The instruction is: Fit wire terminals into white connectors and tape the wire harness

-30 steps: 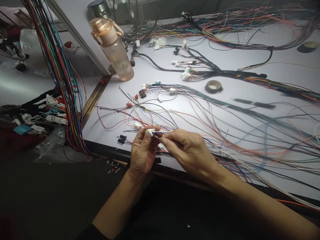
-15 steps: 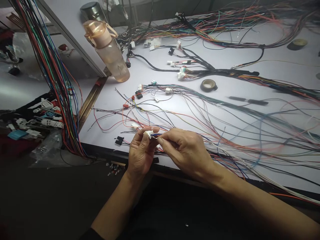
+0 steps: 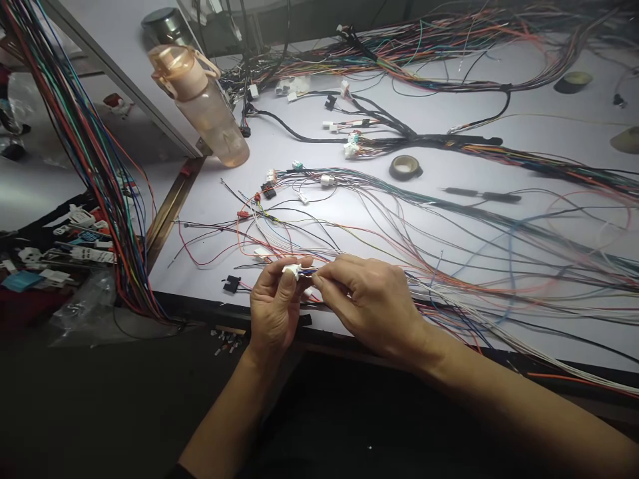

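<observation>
My left hand [image 3: 273, 309] pinches a small white connector [image 3: 291, 270] between thumb and fingers, just above the near edge of the white table [image 3: 449, 113]. My right hand [image 3: 372, 303] is closed in a pinch on a thin wire [image 3: 310, 272] at the connector's right side. Both hands nearly touch at the fingertips. Many loose coloured wires [image 3: 449, 266] fan out to the right from the hands. A small black connector [image 3: 231, 283] lies on the table to the left of my left hand.
A tilted pink water bottle [image 3: 202, 100] stands at the table's back left. A roll of dark tape [image 3: 405, 167] lies mid-table, near black-wrapped harness branches [image 3: 399, 130]. A thick bundle of coloured wires [image 3: 84, 153] hangs at left, over a bin of connectors [image 3: 60, 239].
The view has drifted, so everything sits a little further left in the picture. Both hands keep the same pinch on the connector and wire.
</observation>
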Available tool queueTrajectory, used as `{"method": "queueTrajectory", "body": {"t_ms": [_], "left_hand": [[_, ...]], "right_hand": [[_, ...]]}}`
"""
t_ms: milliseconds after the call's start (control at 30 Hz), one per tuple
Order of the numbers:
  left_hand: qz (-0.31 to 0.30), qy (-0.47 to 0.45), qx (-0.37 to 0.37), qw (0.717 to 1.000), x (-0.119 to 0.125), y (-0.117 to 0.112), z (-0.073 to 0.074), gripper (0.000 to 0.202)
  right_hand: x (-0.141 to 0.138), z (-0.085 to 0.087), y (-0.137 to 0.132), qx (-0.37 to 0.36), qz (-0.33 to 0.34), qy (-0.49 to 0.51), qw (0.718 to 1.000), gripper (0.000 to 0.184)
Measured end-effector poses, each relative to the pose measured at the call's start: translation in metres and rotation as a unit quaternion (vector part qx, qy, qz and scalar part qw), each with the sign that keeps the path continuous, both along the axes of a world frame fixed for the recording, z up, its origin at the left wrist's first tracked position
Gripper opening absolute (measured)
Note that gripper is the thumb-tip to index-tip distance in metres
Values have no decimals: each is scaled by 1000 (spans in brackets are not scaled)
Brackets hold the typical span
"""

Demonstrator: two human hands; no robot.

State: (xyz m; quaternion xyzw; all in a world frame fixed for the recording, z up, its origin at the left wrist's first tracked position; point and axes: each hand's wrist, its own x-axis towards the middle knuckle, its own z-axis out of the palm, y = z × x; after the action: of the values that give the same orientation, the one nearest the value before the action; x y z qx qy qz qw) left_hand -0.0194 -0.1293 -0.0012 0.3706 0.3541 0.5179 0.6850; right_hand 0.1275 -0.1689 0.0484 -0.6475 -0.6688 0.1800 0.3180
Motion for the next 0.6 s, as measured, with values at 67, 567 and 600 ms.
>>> {"method": "queueTrajectory", "body": {"t_ms": [67,567,600], "left_hand": [[-2,0,1,1000,0,0,0,14],[-8,4,-8,1000,3,-1,1,14],[-4,9,-7,1000,3,-1,1,15]], "right_hand": [[0,-2,0,6,-4,-5,1000,25],[-3,-8,3,8,-9,7,1000,25],[-4,-8,3,16,-11,-8,1000,26]]}}
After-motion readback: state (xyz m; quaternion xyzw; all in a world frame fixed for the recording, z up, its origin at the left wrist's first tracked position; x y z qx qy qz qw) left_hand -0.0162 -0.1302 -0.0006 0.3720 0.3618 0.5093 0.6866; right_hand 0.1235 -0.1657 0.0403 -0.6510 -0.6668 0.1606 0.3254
